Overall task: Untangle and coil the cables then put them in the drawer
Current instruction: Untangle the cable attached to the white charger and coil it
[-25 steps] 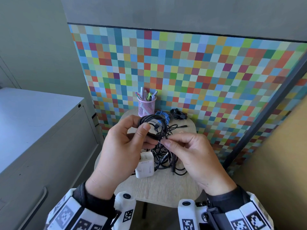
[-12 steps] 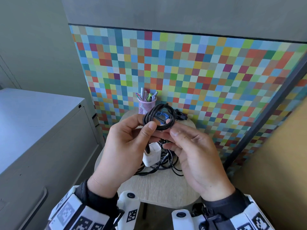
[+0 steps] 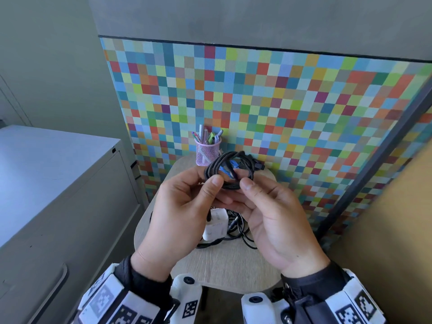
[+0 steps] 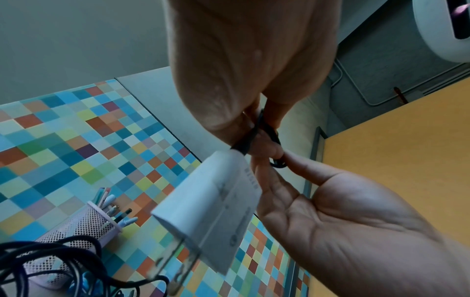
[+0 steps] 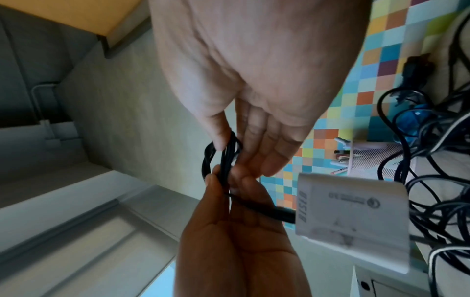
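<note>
Left hand (image 3: pixel 180 213) and right hand (image 3: pixel 275 220) both pinch a coiled black cable (image 3: pixel 230 170), held above the round table (image 3: pixel 224 270); tangled cables (image 3: pixel 236 232) lie at 6 o'clock.

My head camera looks down on my hands (image 3: pixel 224 213) above the surface (image 3: pixel 224 265); both wrist cameras look up close, sharing the charger (image 4: pixel 211 209).

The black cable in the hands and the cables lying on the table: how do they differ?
The black cable is wound into a neat coil; the cables on the table lie in a loose tangle. The left hand and right hand pinch the coil in the air; the tangle rests untouched. Both are mostly black.
</note>
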Action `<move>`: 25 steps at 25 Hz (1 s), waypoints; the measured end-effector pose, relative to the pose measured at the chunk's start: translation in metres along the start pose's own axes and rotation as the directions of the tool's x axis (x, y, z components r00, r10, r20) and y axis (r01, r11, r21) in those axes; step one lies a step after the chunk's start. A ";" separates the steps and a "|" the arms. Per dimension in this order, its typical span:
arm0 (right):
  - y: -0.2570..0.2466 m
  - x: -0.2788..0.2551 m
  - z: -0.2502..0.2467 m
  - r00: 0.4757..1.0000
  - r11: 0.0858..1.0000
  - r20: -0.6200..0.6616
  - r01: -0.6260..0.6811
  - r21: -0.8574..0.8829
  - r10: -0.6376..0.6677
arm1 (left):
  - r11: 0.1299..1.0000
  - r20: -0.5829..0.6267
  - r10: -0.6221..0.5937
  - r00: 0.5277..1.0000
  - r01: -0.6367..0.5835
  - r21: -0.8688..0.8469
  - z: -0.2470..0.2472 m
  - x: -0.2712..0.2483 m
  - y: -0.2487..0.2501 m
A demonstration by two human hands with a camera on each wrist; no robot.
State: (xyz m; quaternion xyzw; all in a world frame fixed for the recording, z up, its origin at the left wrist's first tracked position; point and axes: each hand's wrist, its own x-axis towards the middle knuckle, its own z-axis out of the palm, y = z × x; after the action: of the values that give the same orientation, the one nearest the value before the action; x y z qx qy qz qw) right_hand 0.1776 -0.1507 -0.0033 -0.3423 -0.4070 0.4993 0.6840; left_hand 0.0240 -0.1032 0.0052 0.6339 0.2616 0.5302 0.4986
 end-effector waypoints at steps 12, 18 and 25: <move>0.010 -0.007 0.005 0.996 1.000 0.087 -0.010 -0.005 0.010 | 0.982 0.007 -0.161 0.987 0.161 -0.101 0.000 0.007 0.001; 0.005 -0.002 0.002 0.989 0.997 0.136 0.066 -0.039 -0.060 | 0.975 0.059 -0.174 0.983 0.180 -0.126 0.001 0.005 0.006; 0.006 -0.005 0.007 0.983 0.985 0.155 0.117 -0.127 -0.097 | 0.905 0.107 -0.371 0.923 0.385 -0.183 0.002 0.004 0.000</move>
State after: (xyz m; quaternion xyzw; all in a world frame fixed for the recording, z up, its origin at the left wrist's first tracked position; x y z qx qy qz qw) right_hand 0.1683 -0.1536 -0.0068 -0.3274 -0.5076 0.4570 0.6529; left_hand 0.0273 -0.1003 0.0074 0.5357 0.3070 0.4249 0.6620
